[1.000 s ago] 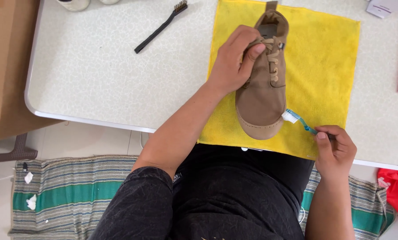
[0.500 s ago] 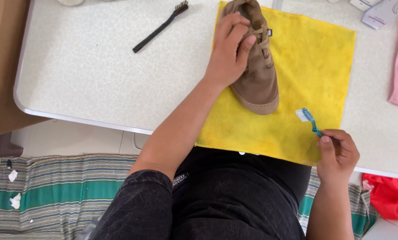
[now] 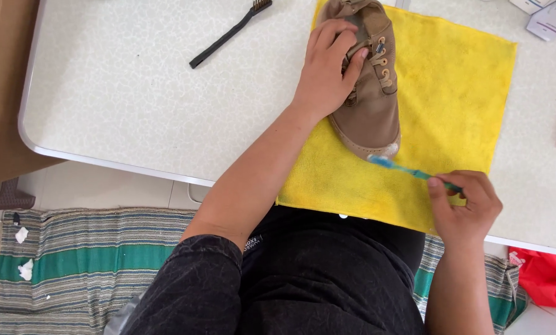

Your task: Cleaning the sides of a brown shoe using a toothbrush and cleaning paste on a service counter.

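The shoe (image 3: 370, 93) lies on the yellow cloth (image 3: 452, 93) on the worktop (image 3: 135, 105). The left hand (image 3: 327, 74) clamps its laces; the right hand (image 3: 464, 205) pinches a toothbrush (image 3: 408, 169), bristles at the toe. Scrubbing seems underway; the toe rim likely needs short, firm strokes.
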